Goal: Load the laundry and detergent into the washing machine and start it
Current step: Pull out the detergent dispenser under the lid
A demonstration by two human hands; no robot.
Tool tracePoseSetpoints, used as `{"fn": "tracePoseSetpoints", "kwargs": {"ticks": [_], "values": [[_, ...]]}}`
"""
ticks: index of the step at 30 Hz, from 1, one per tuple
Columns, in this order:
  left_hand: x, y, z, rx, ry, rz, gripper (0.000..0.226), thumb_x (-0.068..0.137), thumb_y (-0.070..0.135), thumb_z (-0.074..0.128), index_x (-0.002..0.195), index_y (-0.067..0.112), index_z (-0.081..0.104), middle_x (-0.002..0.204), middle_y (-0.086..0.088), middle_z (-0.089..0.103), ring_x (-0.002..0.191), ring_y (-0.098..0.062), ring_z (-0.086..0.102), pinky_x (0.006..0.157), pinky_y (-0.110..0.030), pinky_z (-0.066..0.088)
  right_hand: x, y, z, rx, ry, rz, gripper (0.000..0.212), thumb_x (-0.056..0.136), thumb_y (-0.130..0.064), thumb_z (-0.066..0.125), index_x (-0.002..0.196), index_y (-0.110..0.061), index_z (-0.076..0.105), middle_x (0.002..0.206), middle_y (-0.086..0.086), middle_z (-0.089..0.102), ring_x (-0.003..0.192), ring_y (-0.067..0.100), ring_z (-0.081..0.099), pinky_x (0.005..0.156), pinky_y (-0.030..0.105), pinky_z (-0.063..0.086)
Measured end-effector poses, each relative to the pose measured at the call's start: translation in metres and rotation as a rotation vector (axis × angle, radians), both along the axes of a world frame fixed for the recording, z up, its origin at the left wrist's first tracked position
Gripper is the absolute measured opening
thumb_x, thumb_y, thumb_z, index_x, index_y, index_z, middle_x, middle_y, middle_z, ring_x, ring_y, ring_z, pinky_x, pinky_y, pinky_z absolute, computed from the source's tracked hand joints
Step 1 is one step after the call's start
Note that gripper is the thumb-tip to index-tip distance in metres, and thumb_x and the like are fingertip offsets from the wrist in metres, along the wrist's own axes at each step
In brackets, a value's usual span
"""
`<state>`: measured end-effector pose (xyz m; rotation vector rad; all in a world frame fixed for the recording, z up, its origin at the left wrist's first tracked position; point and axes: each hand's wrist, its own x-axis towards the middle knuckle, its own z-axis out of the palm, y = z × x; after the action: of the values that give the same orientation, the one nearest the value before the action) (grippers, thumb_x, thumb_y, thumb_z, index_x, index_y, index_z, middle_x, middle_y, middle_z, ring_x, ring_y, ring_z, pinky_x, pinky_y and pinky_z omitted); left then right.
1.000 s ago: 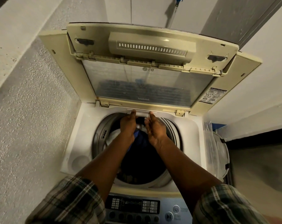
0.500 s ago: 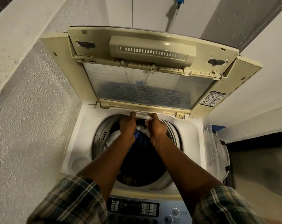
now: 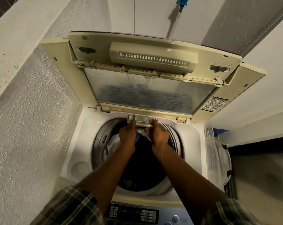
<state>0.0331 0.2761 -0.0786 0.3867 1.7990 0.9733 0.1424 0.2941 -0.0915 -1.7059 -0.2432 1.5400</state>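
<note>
The top-loading washing machine [image 3: 82,140] stands with its cream lid [image 3: 145,93] folded up against the wall. Dark laundry [image 3: 142,161] and a white cloth [image 3: 113,144] lie in the drum. At the back rim of the opening a small white detergent drawer [image 3: 142,119] sticks out a little. My left hand [image 3: 127,133] grips its left end and my right hand [image 3: 158,135] its right end, fingertips on the drawer's front edge. Both forearms reach over the drum. The control panel [image 3: 132,213] is at the bottom, between my plaid sleeves.
A rough textured wall [image 3: 32,119] runs close along the machine's left side. On the right stands a white basket wrapped in clear plastic [image 3: 217,159]. A blue-tipped pole [image 3: 180,4] leans against the wall behind the lid.
Both hands have closed on the drawer at the back rim, and it now sticks out further from its slot toward me. The arms stay over the drum.
</note>
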Motion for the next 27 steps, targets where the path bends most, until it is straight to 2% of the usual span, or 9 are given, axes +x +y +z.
{"fn": "tracePoseSetpoints", "kwargs": {"ticks": [4,6,11,13,15,19,21,24,27], "values": [[-0.009,-0.007,0.002,0.003,-0.027,-0.003,0.044,0.101,0.043,0.054,0.071,0.014,0.066,0.074,-0.013,0.07,0.079,-0.038,0.07,0.085,-0.055,0.06,-0.002,-0.009,0.0,0.009,0.013,0.0,0.019,0.085,-0.025,0.078,0.078,-0.008,0.076,0.07,0.012,0.077,0.071,0.027,0.072,0.078,0.042,0.063],[-0.008,-0.01,0.004,0.009,-0.029,0.017,0.04,0.1,0.041,0.056,0.076,0.012,0.069,0.083,-0.018,0.074,0.083,-0.039,0.072,0.084,-0.05,0.061,-0.002,-0.011,0.0,0.015,0.013,0.001,0.019,0.085,-0.025,0.077,0.083,-0.006,0.077,0.078,0.015,0.079,0.074,0.029,0.073,0.081,0.046,0.063],[-0.003,-0.022,-0.004,0.0,-0.045,0.0,0.035,0.091,0.045,0.055,0.084,0.016,0.073,0.1,-0.018,0.077,0.094,-0.035,0.073,0.093,-0.054,0.058,0.008,-0.022,-0.003,-0.003,0.02,0.058,0.027,0.087,-0.029,0.075,0.095,-0.004,0.079,0.088,0.016,0.081,0.091,0.037,0.078,0.088,0.05,0.064],[-0.002,-0.028,0.003,-0.006,-0.078,0.027,0.031,0.096,0.037,0.057,0.084,0.013,0.073,0.096,-0.018,0.077,0.088,-0.033,0.073,0.088,-0.048,0.061,0.009,-0.025,-0.001,-0.016,0.018,0.073,0.024,0.089,-0.026,0.074,0.096,-0.004,0.078,0.086,0.014,0.081,0.085,0.033,0.079,0.086,0.045,0.065],[-0.002,-0.033,0.011,-0.01,-0.12,0.053,0.026,0.1,0.029,0.056,0.087,0.013,0.071,0.088,-0.015,0.075,0.078,-0.028,0.07,0.074,-0.038,0.057,0.008,-0.03,0.003,-0.028,0.024,0.079,0.021,0.091,-0.024,0.072,0.093,-0.004,0.076,0.08,0.013,0.079,0.073,0.027,0.074,0.082,0.041,0.062],[-0.006,-0.036,0.015,-0.024,-0.144,0.029,0.025,0.098,0.03,0.056,0.092,0.012,0.072,0.093,-0.017,0.075,0.078,-0.029,0.07,0.068,-0.035,0.054,0.007,-0.038,0.011,-0.037,0.046,0.115,0.015,0.09,-0.022,0.07,0.082,-0.009,0.072,0.071,0.01,0.069,0.059,0.02,0.064,0.068,0.037,0.056],[-0.009,-0.041,0.019,-0.04,-0.184,0.002,0.03,0.098,0.033,0.059,0.09,0.007,0.072,0.087,-0.019,0.072,0.066,-0.025,0.063,0.056,-0.03,0.045,0.013,-0.042,0.016,-0.038,0.056,0.141,0.017,0.09,-0.022,0.072,0.092,-0.006,0.075,0.075,0.01,0.069,0.061,0.02,0.064,0.062,0.033,0.055],[-0.014,-0.053,0.025,-0.059,-0.176,-0.002,0.034,0.099,0.039,0.059,0.096,0.008,0.074,0.095,-0.017,0.074,0.074,-0.024,0.064,0.059,-0.029,0.046,0.024,-0.054,0.029,0.011,0.111,0.184,0.022,0.099,-0.016,0.065,0.113,-0.001,0.071,0.082,0.008,0.068,0.069,0.018,0.064,0.06,0.026,0.056],[-0.017,-0.074,0.041,-0.044,-0.136,0.025,0.024,0.102,0.03,0.056,0.085,0.017,0.067,0.085,-0.008,0.068,0.068,-0.021,0.059,0.059,-0.027,0.045,0.036,-0.072,0.047,0.079,0.11,0.301,0.011,0.1,-0.009,0.062,0.101,-0.007,0.072,0.085,0.008,0.066,0.076,0.019,0.063,0.07,0.029,0.053]]}}
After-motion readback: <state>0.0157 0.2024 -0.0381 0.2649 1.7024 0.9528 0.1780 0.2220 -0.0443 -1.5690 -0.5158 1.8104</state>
